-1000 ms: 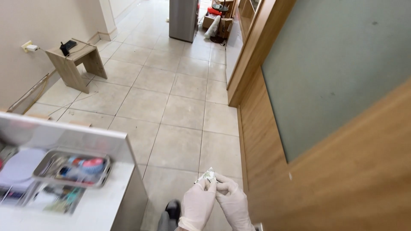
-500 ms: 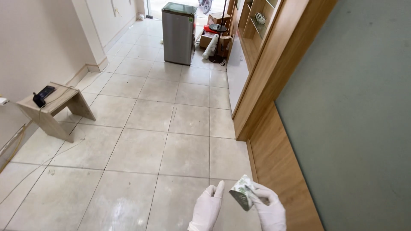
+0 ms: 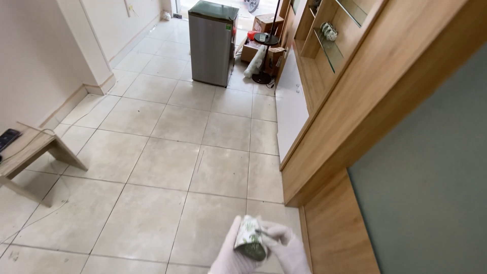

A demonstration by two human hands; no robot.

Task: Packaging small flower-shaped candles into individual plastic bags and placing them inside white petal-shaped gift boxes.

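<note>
- a small crumpled packet (image 3: 250, 238), pale with green leafy print and a dark glossy lower end, sat between both gloved hands at the bottom edge of the head view, above the tiled floor (image 3: 152, 167).
- it looked light and soft, a thin foil or film wrapper that would crease and give under any squeeze; the shiny surface against smooth gloves was probably slippery.
- the safest hold seemed to be across its flattened sides near the middle, not at the loose folded top, which would likely just bend.
- the left hand (image 3: 229, 259) cupped the packet from behind and below, fingers curled against it, so that grip was closed on the packet.
- the right hand (image 3: 285, 248) pinched its right edge with fingertips drawn together on the wrapper; how firmly, i could not tell.
- just to the right ran a long wooden wall unit (image 3: 355, 116) with a grey-green panel (image 3: 431, 193); its lower edge and corner stood near the right hand, leaving little room that side.
- to the left and ahead the floor lay open for a good stretch.
- a low wooden bench (image 3: 30, 157) with a dark device and a trailing cable stood well apart at the left wall.
- farther off, a small steel fridge (image 3: 212, 43), cardboard boxes (image 3: 264, 25) and a round-based stand crowded the far end, well clear of the hands.
</note>
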